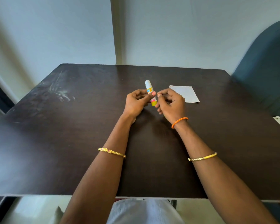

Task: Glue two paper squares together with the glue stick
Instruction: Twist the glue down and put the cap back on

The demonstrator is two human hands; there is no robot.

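Head view | your left hand (136,103) grips the glue stick (149,92) upright above the dark surface (71,143), white cap on top | your right hand (171,104), fingers curled, pinches the stick's lower end | paper (185,94) lies flat just right of your hands

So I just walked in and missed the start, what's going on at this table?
A person holds a glue stick upright in the left hand, white cap still on. The right hand is curled close beside it, near its yellow base. White paper lies untouched on the dark table, just beyond the right hand.
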